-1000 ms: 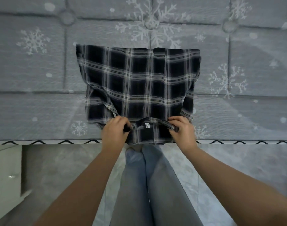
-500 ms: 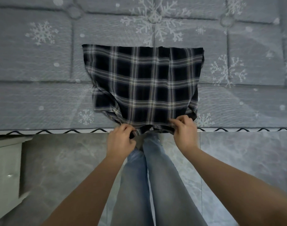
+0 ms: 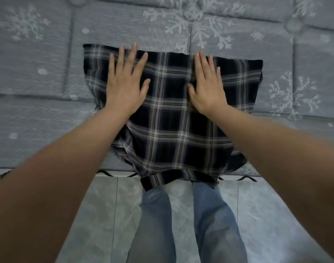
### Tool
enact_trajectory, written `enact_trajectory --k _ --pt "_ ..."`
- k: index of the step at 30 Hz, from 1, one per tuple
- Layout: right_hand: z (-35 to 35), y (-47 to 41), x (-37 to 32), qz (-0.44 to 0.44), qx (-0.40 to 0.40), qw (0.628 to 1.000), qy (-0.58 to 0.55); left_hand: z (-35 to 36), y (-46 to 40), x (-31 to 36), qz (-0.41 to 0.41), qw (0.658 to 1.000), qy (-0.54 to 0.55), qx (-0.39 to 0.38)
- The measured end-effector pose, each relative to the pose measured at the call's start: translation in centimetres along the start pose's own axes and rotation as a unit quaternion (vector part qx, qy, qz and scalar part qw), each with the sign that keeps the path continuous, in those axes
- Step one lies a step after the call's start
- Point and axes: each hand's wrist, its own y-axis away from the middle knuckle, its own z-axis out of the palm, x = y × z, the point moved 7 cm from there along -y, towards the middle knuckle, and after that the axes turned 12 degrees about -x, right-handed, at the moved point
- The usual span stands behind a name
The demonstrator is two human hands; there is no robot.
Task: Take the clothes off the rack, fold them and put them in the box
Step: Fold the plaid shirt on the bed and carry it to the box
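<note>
A dark plaid shirt [image 3: 170, 130] lies folded on the grey bed, with its near edge and collar hanging a little over the bed's front edge. My left hand [image 3: 124, 80] lies flat on the far left part of the shirt, fingers spread and straight. My right hand [image 3: 207, 86] presses flat on the far right part, fingers straight. Neither hand grips the cloth. No rack and no box are in view.
The grey mattress cover [image 3: 39, 114] with white snowflakes fills the upper half. Its front edge [image 3: 48, 170] has a black zigzag trim. Below are grey floor tiles [image 3: 101, 215] and my legs in blue jeans [image 3: 181, 224].
Both hands let go of the shirt's near collar edge and moved forward onto the far part of the shirt, now lying flat. The view came closer.
</note>
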Motion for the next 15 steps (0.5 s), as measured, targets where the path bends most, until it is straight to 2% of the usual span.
enact_trajectory --k 4,10,15 --pt "2.6 -1.7 4.3 0.077 -0.029 0.996 0.017 3.7 -1.9 -2.9 -0.071 0.997 0.021 -0.034" --pt "2.4 0.8 10.0 0.164 -0.021 0.986 0.029 3.8 -0.1 -5.4 -0.207 0.977 0.054 -0.012" --pt "1.8 1.0 11.6 0.198 -0.094 0.975 0.035 3.8 0.4 -4.9 -0.284 0.954 0.061 -0.078"
